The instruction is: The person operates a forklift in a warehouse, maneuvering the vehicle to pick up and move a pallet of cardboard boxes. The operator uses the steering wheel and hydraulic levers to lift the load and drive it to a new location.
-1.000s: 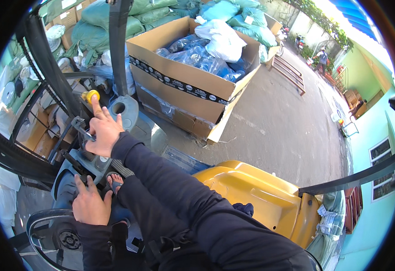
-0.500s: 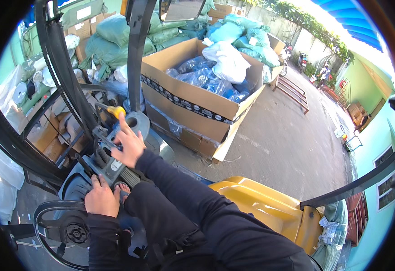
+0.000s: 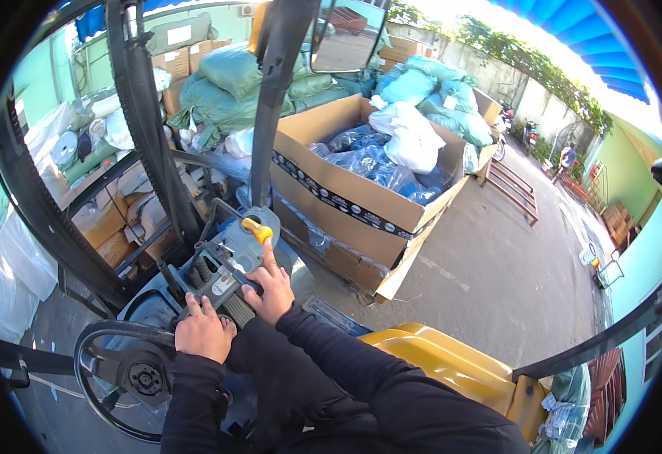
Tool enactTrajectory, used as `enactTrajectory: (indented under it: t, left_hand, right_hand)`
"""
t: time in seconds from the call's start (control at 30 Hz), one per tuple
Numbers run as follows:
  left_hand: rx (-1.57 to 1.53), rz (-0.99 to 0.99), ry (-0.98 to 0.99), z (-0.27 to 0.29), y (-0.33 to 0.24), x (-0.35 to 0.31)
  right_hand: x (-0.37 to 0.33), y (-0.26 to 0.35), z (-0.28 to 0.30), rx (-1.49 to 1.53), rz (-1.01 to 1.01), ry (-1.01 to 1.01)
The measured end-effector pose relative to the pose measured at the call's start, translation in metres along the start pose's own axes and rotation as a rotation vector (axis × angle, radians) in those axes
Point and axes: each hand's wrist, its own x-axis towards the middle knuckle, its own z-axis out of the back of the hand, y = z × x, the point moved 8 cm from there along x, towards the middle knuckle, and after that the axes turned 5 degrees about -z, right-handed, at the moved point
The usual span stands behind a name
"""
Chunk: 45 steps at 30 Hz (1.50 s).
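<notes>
My right hand (image 3: 272, 287) reaches over the forklift's grey console, its index finger stretched out against the near end of a yellow-knobbed lever (image 3: 257, 230). The other fingers of that hand are loosely bent. To its left, my left hand (image 3: 204, 331) lies palm down at the console's near edge, with fingers stretched forward near the short black levers; what lies under the palm is hidden. Close beside that hand is the black steering wheel (image 3: 147, 378), which it does not grip.
Black mast uprights (image 3: 153, 129) and a dark pillar (image 3: 274, 98) stand ahead. Beyond is a large cardboard box (image 3: 338, 193) with blue plastic-wrapped contents. Green sacks (image 3: 228, 72) are piled behind. A brown metal rack (image 3: 509, 193) lies on the pavement; a person (image 3: 565, 160) is far off.
The yellow-knobbed lever has come back toward me, with my right index finger still at it. My left hand stays near the console levers. The whole view has shifted.
</notes>
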Motion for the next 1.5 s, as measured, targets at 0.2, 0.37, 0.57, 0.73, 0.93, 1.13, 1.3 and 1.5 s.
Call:
enactTrajectory:
  t: [0.2,0.37,0.57,0.73,0.93,1.13,1.3,1.5]
  left_hand:
    - [-0.099,-0.018,-0.07,-0.003,0.0,0.002]
    - [0.012,-0.088,-0.128,-0.014,-0.002,-0.001]
    - [0.068,-0.084,-0.118,-0.021,-0.011,0.002]
    - [0.025,-0.111,-0.138,-0.022,-0.018,0.009]
    - [0.052,-0.144,-0.125,-0.02,-0.02,0.01]
    - [-0.139,-0.284,-0.041,-0.034,-0.035,0.018]
    - [0.049,-0.241,-0.222,-0.038,-0.045,0.013]
    - [0.06,-0.184,-0.255,-0.034,-0.046,0.01]
  right_hand:
    - [0.0,-0.004,0.002,-0.024,0.03,-0.005]
    - [-0.003,-0.004,0.003,-0.024,0.205,-0.06]
    - [0.043,-0.025,-0.004,-0.007,0.195,0.067]
    - [0.113,-0.03,-0.014,-0.07,0.208,0.178]
    - [0.128,-0.034,-0.017,-0.053,0.203,0.226]
    - [0.124,-0.03,-0.011,-0.049,0.252,0.223]
    - [0.127,-0.038,-0.011,-0.107,0.257,0.205]
    - [0.137,-0.057,-0.012,-0.065,0.132,0.248]
